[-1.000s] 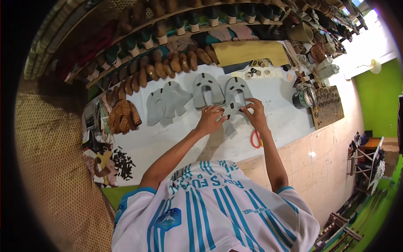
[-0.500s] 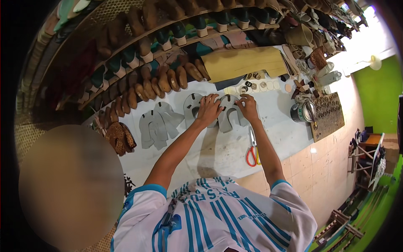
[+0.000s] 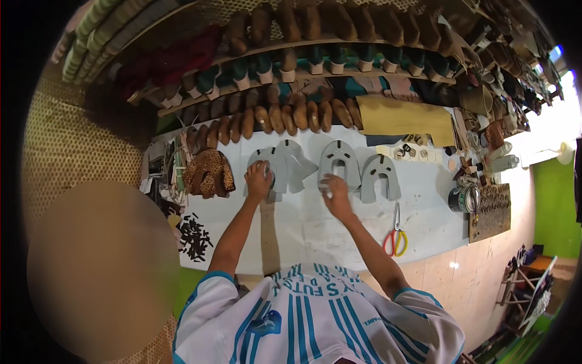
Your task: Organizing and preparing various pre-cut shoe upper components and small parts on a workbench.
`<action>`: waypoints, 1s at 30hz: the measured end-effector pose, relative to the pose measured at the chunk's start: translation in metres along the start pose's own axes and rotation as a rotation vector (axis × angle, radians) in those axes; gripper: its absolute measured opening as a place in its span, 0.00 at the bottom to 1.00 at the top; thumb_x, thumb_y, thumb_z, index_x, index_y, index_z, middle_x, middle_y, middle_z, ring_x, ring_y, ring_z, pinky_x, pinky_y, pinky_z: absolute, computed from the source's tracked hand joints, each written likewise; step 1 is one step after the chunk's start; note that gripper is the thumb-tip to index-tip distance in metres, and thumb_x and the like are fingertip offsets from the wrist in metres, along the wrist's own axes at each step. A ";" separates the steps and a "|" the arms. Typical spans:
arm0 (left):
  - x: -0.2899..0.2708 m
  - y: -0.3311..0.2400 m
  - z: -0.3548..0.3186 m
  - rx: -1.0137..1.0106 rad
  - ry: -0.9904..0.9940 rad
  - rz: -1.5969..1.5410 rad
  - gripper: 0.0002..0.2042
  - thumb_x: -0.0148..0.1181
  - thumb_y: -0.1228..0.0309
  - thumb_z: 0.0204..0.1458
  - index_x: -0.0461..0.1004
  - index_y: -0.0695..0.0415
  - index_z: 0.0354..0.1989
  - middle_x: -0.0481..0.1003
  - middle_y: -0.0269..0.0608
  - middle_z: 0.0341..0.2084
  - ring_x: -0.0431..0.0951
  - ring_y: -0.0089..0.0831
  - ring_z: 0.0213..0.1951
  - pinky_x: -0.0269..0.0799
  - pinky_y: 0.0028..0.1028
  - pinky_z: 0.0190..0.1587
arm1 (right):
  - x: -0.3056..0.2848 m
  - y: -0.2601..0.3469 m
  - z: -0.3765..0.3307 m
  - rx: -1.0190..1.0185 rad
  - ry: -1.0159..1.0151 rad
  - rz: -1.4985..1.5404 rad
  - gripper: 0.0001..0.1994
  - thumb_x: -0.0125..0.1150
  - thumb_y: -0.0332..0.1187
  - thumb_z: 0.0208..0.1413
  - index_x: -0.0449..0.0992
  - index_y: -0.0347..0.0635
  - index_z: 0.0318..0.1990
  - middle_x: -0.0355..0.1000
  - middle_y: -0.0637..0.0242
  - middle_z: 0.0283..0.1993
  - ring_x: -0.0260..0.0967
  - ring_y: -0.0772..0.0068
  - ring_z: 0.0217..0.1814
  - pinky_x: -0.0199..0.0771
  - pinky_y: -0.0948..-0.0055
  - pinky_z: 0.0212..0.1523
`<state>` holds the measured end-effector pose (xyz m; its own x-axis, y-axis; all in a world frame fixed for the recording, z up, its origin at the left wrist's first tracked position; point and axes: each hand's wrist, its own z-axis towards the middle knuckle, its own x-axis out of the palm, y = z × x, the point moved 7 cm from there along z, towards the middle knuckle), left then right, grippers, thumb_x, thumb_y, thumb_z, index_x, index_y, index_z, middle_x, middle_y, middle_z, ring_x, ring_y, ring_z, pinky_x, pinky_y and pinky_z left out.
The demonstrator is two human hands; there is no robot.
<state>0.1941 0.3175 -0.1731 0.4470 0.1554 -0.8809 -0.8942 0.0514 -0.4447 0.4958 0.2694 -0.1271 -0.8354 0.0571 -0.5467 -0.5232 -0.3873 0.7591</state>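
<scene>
Scissors lay at four o'clock of the right hand, which pressed flat-fingered on a grey cutout; the left hand, fingers spread, had shifted leftward onto another grey piece.

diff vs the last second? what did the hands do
Both hands left the rightmost grey cut piece and shifted left along the row. The left hand now rests on the leftmost grey piece; the right hand sits at the lower edge of the middle piece. The scissors and the pile of small black bits lie where they were on the table.
</scene>
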 end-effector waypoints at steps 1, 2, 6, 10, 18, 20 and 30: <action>-0.003 0.017 0.012 -0.039 0.031 0.039 0.20 0.63 0.65 0.56 0.74 0.50 0.58 0.69 0.43 0.59 0.65 0.46 0.62 0.55 0.49 0.64 | 0.025 0.009 0.004 -0.037 0.063 0.037 0.16 0.66 0.23 0.49 0.76 0.44 0.47 0.70 0.58 0.60 0.64 0.51 0.65 0.63 0.55 0.64; -0.006 0.033 0.022 -0.082 0.063 0.078 0.21 0.63 0.65 0.57 0.73 0.51 0.59 0.68 0.44 0.60 0.64 0.46 0.63 0.55 0.50 0.64 | 0.049 0.016 0.011 -0.042 0.119 0.020 0.15 0.66 0.24 0.50 0.77 0.44 0.47 0.70 0.57 0.59 0.65 0.50 0.64 0.63 0.54 0.63; 0.007 0.045 0.044 -0.083 0.220 0.229 0.23 0.64 0.65 0.56 0.72 0.52 0.61 0.67 0.45 0.61 0.63 0.46 0.63 0.54 0.50 0.64 | 0.116 0.017 0.040 -0.021 0.243 -0.111 0.14 0.65 0.29 0.52 0.78 0.43 0.48 0.68 0.56 0.62 0.61 0.49 0.68 0.61 0.52 0.66; 0.003 0.048 0.039 -0.129 0.225 0.209 0.23 0.66 0.65 0.53 0.72 0.54 0.59 0.67 0.45 0.60 0.63 0.45 0.63 0.55 0.50 0.64 | 0.149 0.017 0.070 -0.024 0.225 -0.337 0.19 0.66 0.34 0.53 0.76 0.43 0.53 0.64 0.55 0.66 0.57 0.50 0.71 0.58 0.51 0.69; -0.018 0.058 0.031 -0.037 0.097 -0.010 0.13 0.68 0.68 0.51 0.75 0.52 0.44 0.70 0.41 0.56 0.66 0.45 0.61 0.57 0.48 0.60 | 0.175 -0.020 0.093 0.213 0.263 -0.341 0.27 0.68 0.38 0.53 0.72 0.48 0.62 0.61 0.56 0.70 0.54 0.49 0.73 0.51 0.46 0.72; -0.027 0.059 0.019 -0.001 0.066 -0.038 0.11 0.68 0.69 0.51 0.75 0.52 0.41 0.71 0.40 0.55 0.67 0.44 0.60 0.58 0.48 0.59 | 0.176 -0.012 0.096 0.215 0.225 -0.371 0.25 0.68 0.39 0.53 0.74 0.47 0.59 0.62 0.56 0.69 0.54 0.49 0.73 0.51 0.46 0.72; -0.106 0.044 -0.089 0.072 -0.082 -0.332 0.08 0.66 0.69 0.54 0.75 0.52 0.41 0.73 0.41 0.54 0.68 0.46 0.59 0.57 0.46 0.60 | 0.134 0.077 0.063 -0.153 0.109 -0.164 0.07 0.69 0.35 0.54 0.80 0.42 0.37 0.72 0.58 0.60 0.62 0.50 0.68 0.57 0.47 0.67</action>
<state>0.1098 0.2153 -0.1133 0.7131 0.1971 -0.6728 -0.7009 0.1811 -0.6899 0.3332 0.3050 -0.1194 -0.7143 0.0342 -0.6991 -0.6114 -0.5167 0.5994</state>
